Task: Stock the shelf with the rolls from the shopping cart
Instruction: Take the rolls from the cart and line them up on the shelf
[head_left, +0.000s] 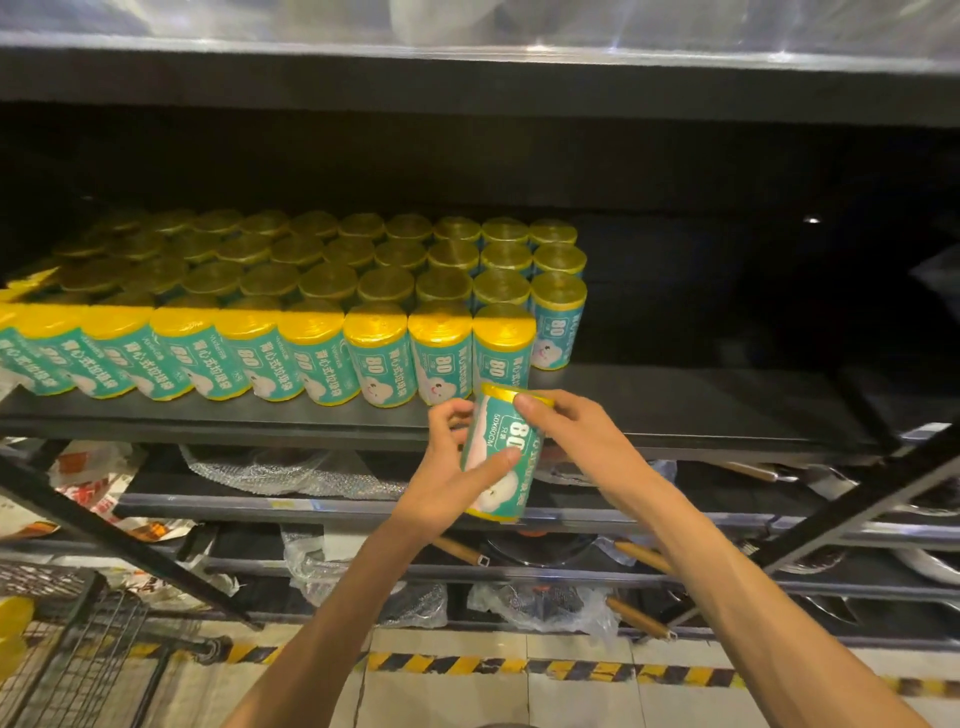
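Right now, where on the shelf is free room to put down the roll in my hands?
Free: the bare shelf right of the end rolls, and the front strip before the last front roll. Crowded: everything left of there, packed in rows. Both the left hand and right hand grip the held roll.

roll (501, 452): glossy plastic wrap | shelf (675, 410): matt black | cart (78, 649): metal wire

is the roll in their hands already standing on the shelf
No, the roll is held by the left hand and right hand in front of the shelf edge, not standing on it.
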